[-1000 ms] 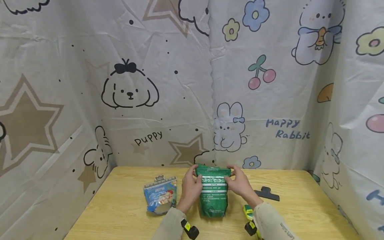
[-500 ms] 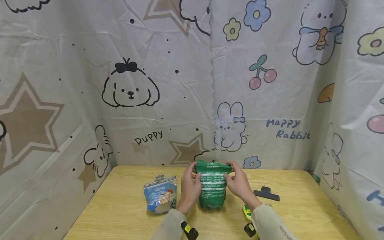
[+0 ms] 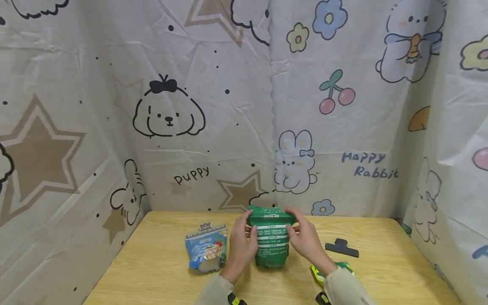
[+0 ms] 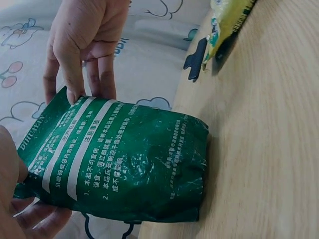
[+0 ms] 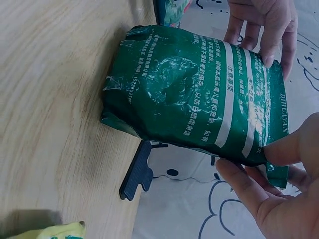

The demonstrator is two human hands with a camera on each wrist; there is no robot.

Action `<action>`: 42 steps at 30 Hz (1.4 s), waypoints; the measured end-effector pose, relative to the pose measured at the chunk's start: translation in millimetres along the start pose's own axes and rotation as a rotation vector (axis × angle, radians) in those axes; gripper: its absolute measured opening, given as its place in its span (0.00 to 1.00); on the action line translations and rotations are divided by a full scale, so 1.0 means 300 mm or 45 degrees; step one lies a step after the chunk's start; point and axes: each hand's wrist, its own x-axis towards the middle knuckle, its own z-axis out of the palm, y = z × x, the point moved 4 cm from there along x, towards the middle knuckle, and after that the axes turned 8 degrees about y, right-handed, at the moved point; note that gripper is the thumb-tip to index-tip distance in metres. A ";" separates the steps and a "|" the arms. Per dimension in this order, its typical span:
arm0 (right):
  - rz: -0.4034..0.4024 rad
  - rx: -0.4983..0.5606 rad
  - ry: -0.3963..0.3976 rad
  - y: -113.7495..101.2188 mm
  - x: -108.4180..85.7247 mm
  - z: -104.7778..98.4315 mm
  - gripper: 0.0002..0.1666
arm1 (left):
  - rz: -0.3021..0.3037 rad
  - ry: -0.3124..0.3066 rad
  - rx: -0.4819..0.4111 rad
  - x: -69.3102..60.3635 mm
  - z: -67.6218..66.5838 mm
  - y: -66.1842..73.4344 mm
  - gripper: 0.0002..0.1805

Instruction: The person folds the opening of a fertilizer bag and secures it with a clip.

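Progress apparently partial: patterned clip (image 3: 206, 231) already across the top of the blue bag (image 3: 207, 252) at left, no clip visible on the green bag (image 3: 272, 254), and black clip (image 3: 342, 247) lying loose on the table (image 3: 156, 258) to the right, untouched. Green bag upright at centre, between left hand (image 3: 242, 249) and right hand (image 3: 307, 243), each pinching an upper side edge, thumb on the near face, fingers round behind. Base touching the table or just above, hard to tell. Yellow packet (image 3: 317, 275) near right, partly hidden.

Appears to be a curtained-off nook, walled on 3 sides by cartoon-printed cloth (image 3: 244, 110) around a wood-grain desk (image 3: 152, 262); cannot be told for home or workplace.
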 end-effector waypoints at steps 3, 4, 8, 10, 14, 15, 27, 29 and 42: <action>-0.035 -0.034 -0.001 -0.006 -0.008 -0.007 0.27 | 0.025 -0.013 0.011 -0.009 -0.004 0.008 0.26; -0.043 -0.044 -0.004 -0.009 -0.012 -0.010 0.28 | 0.031 -0.020 0.018 -0.012 -0.005 0.011 0.26; -0.110 -0.117 -0.009 -0.026 -0.028 -0.017 0.29 | 0.030 -0.051 0.045 -0.024 -0.012 0.015 0.26; -0.164 -0.160 0.002 -0.040 -0.038 -0.020 0.30 | 0.031 -0.063 0.065 -0.028 -0.015 0.017 0.26; -0.230 -0.254 0.015 -0.065 -0.055 -0.021 0.30 | 0.051 -0.058 0.095 -0.036 -0.019 0.020 0.25; -0.230 -0.271 0.010 -0.069 -0.058 -0.022 0.30 | 0.056 -0.055 0.098 -0.038 -0.020 0.020 0.25; -0.178 -0.413 -0.081 -0.083 -0.092 -0.025 0.36 | 0.083 -0.078 0.106 -0.050 -0.034 0.022 0.22; -0.171 -0.426 -0.097 -0.083 -0.094 -0.024 0.37 | 0.087 -0.068 0.109 -0.053 -0.037 0.025 0.21; -0.167 -0.459 -0.120 -0.082 -0.103 -0.025 0.38 | 0.083 -0.059 0.165 -0.065 -0.030 0.018 0.19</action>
